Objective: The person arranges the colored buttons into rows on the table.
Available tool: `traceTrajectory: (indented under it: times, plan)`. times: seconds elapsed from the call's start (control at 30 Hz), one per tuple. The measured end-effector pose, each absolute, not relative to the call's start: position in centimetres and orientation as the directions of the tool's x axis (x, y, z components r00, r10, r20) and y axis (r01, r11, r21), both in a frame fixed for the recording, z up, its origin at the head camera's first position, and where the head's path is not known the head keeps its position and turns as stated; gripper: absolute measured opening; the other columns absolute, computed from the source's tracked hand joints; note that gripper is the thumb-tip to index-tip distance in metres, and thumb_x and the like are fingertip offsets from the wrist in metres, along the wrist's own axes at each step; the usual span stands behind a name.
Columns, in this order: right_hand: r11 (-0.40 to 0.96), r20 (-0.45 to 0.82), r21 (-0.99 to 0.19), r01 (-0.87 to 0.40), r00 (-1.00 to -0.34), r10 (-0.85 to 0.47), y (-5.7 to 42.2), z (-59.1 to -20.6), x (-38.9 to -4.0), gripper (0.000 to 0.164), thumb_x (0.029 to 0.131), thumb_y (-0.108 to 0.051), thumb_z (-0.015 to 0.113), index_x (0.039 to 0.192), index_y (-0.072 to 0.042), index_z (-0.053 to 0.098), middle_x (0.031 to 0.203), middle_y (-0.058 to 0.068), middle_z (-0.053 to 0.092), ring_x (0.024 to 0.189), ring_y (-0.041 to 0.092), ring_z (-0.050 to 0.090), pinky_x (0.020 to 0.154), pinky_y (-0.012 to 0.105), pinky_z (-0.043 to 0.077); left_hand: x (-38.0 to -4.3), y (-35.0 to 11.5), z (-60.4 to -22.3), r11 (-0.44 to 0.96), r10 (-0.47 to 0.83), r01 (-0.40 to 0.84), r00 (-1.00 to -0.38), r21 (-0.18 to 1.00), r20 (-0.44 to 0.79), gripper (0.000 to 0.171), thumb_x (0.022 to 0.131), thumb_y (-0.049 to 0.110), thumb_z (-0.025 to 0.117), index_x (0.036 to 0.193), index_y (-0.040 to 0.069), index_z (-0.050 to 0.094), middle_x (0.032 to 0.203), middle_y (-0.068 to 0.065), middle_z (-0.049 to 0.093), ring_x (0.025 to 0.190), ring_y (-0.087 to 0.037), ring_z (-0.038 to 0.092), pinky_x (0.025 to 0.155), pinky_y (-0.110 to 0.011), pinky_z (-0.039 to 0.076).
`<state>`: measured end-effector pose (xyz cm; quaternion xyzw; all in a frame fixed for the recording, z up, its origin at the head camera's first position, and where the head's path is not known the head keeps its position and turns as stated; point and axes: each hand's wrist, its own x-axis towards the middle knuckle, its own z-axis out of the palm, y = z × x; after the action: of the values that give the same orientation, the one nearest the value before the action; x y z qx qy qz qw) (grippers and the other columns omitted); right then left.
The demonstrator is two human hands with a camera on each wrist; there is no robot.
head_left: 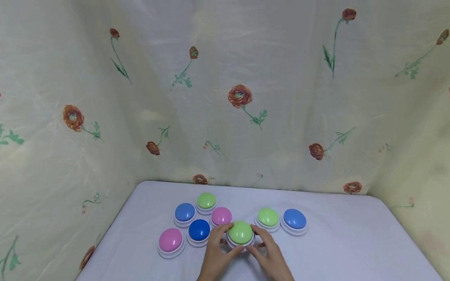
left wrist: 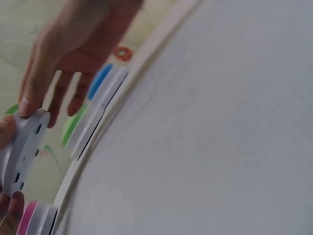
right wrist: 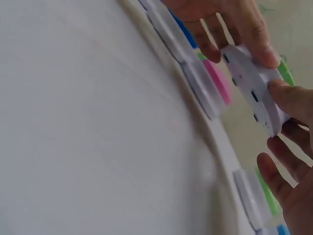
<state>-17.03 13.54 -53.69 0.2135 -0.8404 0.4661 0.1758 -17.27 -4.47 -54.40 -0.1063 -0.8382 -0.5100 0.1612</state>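
My left hand (head_left: 218, 251) and right hand (head_left: 268, 251) hold one round push button with a green dome (head_left: 240, 232) between them in the head view. Fingertips and thumbs of both grip the sides of its white base. Raised above the table, the green button shows its white underside (right wrist: 252, 90) with small dark spots in the right wrist view. A pink button (head_left: 221, 216) sits just behind the left hand, with a dark blue button (head_left: 199, 230) to its left. Behind the right hand stands another green button (head_left: 268, 217).
On the white table (head_left: 351, 242) a blue button (head_left: 294, 219) stands at right. Toward the left are a pink button (head_left: 170, 240), a lighter blue button (head_left: 184, 212) and a green button (head_left: 206, 201). A flowered curtain (head_left: 281, 117) hangs behind the table and along both sides.
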Motion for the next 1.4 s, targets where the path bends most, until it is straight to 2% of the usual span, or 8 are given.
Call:
traceTrajectory:
  times: [0.2, 0.4, 0.53, 0.8, 0.93, 1.07, 1.3, 1.4]
  plan:
    - [0.525, 0.537, -0.662, -0.535, -0.827, -0.165, 16.9, -51.6, -17.6, 0.059, 0.081, -0.005, 0.071, 0.135, -0.004, 0.048, 0.131, 0.015, 0.056, 0.109, 0.021, 0.055, 0.077, 0.032, 0.056, -19.4, -0.7, -53.9, 0.398, 0.040, 0.453, -0.878, 0.798, 0.478, 0.065, 0.072, 0.043, 0.078, 0.129, 0.023, 0.054, 0.129, 0.002, 0.056, 0.113, -0.014, 0.051, 0.075, -0.019, 0.052]
    - [0.541, 0.479, -0.698, -0.469, -0.868, -0.134, 20.8, -51.2, -17.6, 0.056, 0.086, -0.012, 0.068, 0.138, -0.008, 0.046, 0.134, 0.014, 0.054, 0.111, 0.004, 0.052, 0.081, 0.033, 0.055, -20.2, 3.1, -53.3, 0.333, 0.065, 0.508, -0.853, 0.794, 0.518, 0.068, 0.072, 0.039, 0.079, 0.130, 0.020, 0.053, 0.129, 0.002, 0.056, 0.113, -0.013, 0.050, 0.076, -0.019, 0.052]
    - [0.565, 0.450, -0.711, -0.419, -0.888, -0.092, 23.3, -50.3, -17.2, 0.057, 0.087, -0.015, 0.067, 0.139, -0.013, 0.045, 0.132, 0.011, 0.055, 0.109, -0.004, 0.049, 0.081, 0.022, 0.052, -20.2, 6.0, -52.7, 0.252, 0.064, 0.500, -0.863, 0.829, 0.502, 0.068, 0.072, 0.034, 0.080, 0.131, 0.016, 0.051, 0.131, 0.000, 0.055, 0.115, -0.014, 0.050, 0.083, -0.020, 0.052]
    - [0.598, 0.455, -0.704, -0.384, -0.890, -0.037, 26.7, -49.4, -16.4, 0.057, 0.087, -0.013, 0.067, 0.139, -0.008, 0.044, 0.134, 0.014, 0.052, 0.111, -0.014, 0.040, 0.079, 0.006, 0.045, -19.7, 10.4, -52.1, 0.158, 0.081, 0.461, -0.887, 0.873, 0.454, 0.064, 0.077, 0.026, 0.077, 0.134, 0.017, 0.050, 0.138, -0.002, 0.051, 0.126, -0.018, 0.050, 0.094, -0.022, 0.049]
    - [0.614, 0.448, -0.696, -0.372, -0.893, -0.033, 27.6, -49.6, -16.5, 0.057, 0.087, -0.013, 0.067, 0.139, -0.007, 0.044, 0.134, 0.016, 0.052, 0.110, -0.015, 0.040, 0.079, 0.007, 0.045, -19.8, 11.4, -52.4, 0.202, 0.091, 0.461, -0.887, 0.864, 0.452, 0.063, 0.079, 0.026, 0.076, 0.136, 0.019, 0.049, 0.140, -0.001, 0.049, 0.126, -0.017, 0.050, 0.094, -0.022, 0.049]
    - [0.621, 0.464, -0.689, -0.375, -0.886, -0.020, 28.2, -49.9, -16.6, 0.056, 0.087, -0.011, 0.067, 0.138, -0.005, 0.045, 0.132, 0.019, 0.053, 0.110, -0.019, 0.038, 0.078, 0.004, 0.044, -20.2, 12.1, -52.8, 0.341, 0.085, 0.540, -0.833, 0.770, 0.546, 0.064, 0.075, 0.027, 0.078, 0.133, 0.016, 0.052, 0.137, -0.002, 0.054, 0.122, -0.018, 0.054, 0.096, -0.027, 0.049]
    - [0.588, 0.545, -0.698, -0.409, -0.836, 0.066, 29.7, -51.1, -16.5, 0.056, 0.084, 0.001, 0.066, 0.137, 0.000, 0.046, 0.130, -0.025, 0.044, 0.112, -0.018, 0.039, 0.080, -0.001, 0.041, -21.0, 14.2, -53.1, 0.513, 0.125, 0.630, -0.727, 0.583, 0.675, 0.065, 0.072, 0.037, 0.079, 0.129, 0.017, 0.054, 0.132, -0.001, 0.059, 0.118, -0.013, 0.058, 0.095, -0.028, 0.044]
    - [0.549, 0.546, -0.724, -0.418, -0.833, 0.086, 29.9, -51.6, -17.0, 0.056, 0.085, 0.004, 0.064, 0.137, 0.003, 0.044, 0.129, -0.028, 0.040, 0.113, -0.016, 0.039, 0.083, -0.001, 0.041, -21.5, 14.7, -53.1, 0.551, 0.134, 0.608, -0.741, 0.572, 0.659, 0.065, 0.072, 0.039, 0.078, 0.129, 0.020, 0.054, 0.132, 0.003, 0.059, 0.118, -0.010, 0.057, 0.091, -0.027, 0.041]
